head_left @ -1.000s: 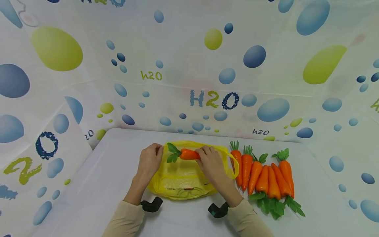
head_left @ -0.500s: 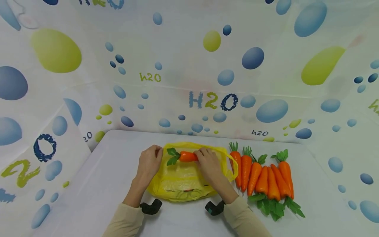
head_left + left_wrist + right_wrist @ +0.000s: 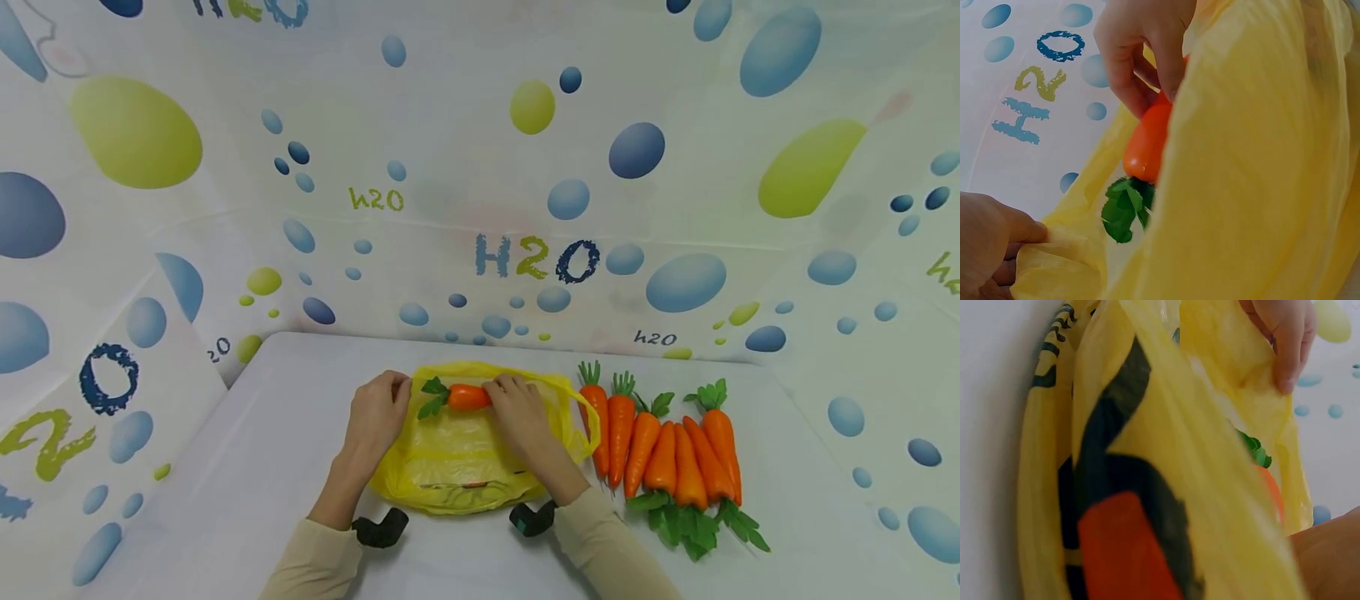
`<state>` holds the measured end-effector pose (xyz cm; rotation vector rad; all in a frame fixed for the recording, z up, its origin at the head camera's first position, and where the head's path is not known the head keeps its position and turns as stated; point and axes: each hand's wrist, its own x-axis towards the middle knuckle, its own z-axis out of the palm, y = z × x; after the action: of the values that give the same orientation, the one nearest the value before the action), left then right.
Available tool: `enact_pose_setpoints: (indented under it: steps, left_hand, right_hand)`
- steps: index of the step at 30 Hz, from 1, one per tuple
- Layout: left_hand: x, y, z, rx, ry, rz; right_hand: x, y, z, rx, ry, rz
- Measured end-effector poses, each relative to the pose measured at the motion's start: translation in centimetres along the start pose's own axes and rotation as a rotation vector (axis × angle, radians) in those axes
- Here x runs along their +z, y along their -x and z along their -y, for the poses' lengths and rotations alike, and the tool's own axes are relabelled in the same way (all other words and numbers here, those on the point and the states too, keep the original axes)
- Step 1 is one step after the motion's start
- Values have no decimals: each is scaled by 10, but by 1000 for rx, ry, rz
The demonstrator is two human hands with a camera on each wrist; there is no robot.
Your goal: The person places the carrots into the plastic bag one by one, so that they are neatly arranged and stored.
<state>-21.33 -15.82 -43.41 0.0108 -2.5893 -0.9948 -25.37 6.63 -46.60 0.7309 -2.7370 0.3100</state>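
Note:
A yellow plastic bag (image 3: 457, 454) lies mid-table with its mouth spread. My left hand (image 3: 380, 412) pinches the left edge of the bag's mouth between thumb and fingers. An orange carrot (image 3: 468, 397) with green leaves pointing left is gripped at its narrow end by my right hand (image 3: 521, 417), over the bag's mouth. In the left wrist view the carrot (image 3: 1147, 140) hangs leaves-down, partly behind the bag's near wall (image 3: 1254, 156). The right wrist view shows only its leaves (image 3: 1255, 449) and a sliver of orange past the bag's printed side.
Several carrots (image 3: 675, 458) lie in a row to the right of the bag, some leaves toward the back, others toward the front. A yellow bag handle (image 3: 592, 417) loops over beside the leftmost carrot. Behind the white table (image 3: 300, 383) hangs a bubble-printed backdrop (image 3: 450, 167).
My right hand has shifted slightly left with the carrot, covering more of it. My left hand keeps its pinch on the bag. The head view has tilted a little.

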Motion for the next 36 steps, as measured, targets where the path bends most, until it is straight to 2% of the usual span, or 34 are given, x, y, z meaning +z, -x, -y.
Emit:
enact_pose_setpoints:
  steps: [11,15,22,36]
  left_hand:
    - [1,0,1,-8,-9,10]
    - [0,0,2,-10,-12,7]
    - [1,1,1,-37,-7,51]
    - [1,0,1,-9,-2,22]
  right_hand:
    - [6,-2,2,6,94,26]
    - [10,-2,2,7,79,28]
    - [13,0,1,10,58,18]
    - [13,1,1,3,67,-6]
